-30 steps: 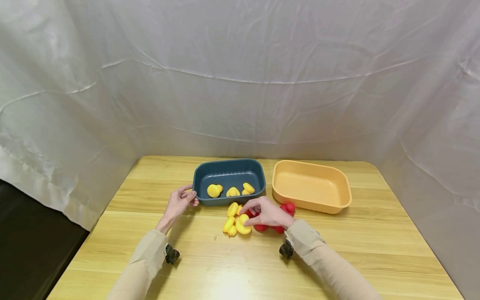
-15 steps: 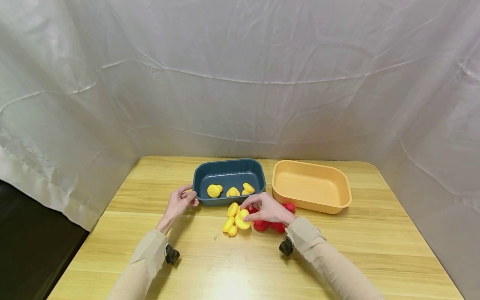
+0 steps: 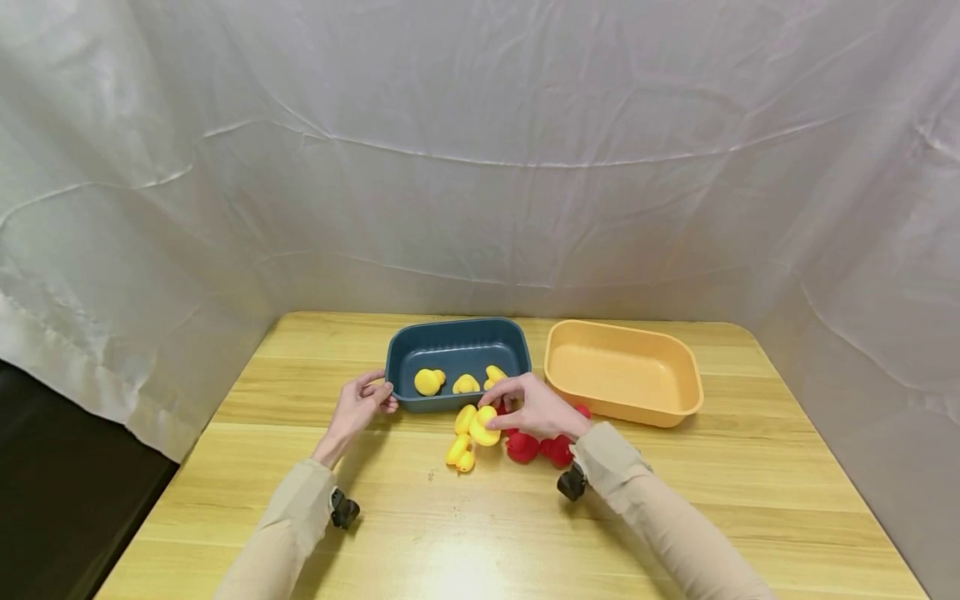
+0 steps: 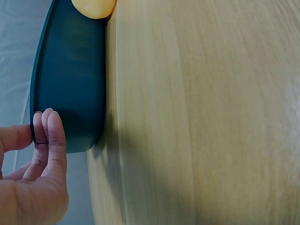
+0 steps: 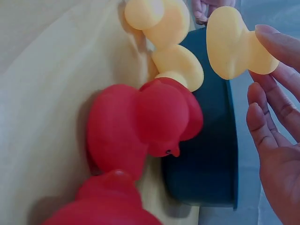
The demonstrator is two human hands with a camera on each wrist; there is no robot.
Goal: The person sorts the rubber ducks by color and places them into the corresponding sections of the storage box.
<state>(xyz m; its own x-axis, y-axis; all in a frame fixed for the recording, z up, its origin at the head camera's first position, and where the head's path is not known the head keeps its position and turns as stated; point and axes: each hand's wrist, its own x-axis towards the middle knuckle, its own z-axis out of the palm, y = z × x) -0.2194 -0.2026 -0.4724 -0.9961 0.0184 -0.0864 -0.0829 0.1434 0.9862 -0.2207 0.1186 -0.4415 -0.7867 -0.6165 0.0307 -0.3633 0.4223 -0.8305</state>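
In the head view my left hand [image 3: 358,412] pinches the near left corner of the dark blue bin [image 3: 450,403]; the left wrist view shows thumb and fingers on either side of its rim [image 4: 33,93]. With thumb and fingertips, my right hand [image 3: 538,413] holds a yellow rubber duck [image 3: 483,430] by its head, above the table in front of the bin. The right wrist view shows this duck [image 5: 227,44] raised beside the bin's rim. Other yellow ducks [image 3: 458,452] lie just left of it on the table. Red rubber ducks [image 3: 522,447] lie below and behind the right hand, partly hidden.
Inside the blue bin, three yellow ducks [image 3: 428,382] lie along the near side. An orange bin [image 3: 622,407] stands to its right on the wooden table [image 3: 420,533]. A pale grey curtain [image 3: 480,208] hangs behind and at both sides.
My right hand has lifted the yellow duck and moved it slightly away from me, toward the blue bin. More of the red ducks shows now. My left hand has stayed on the rim.
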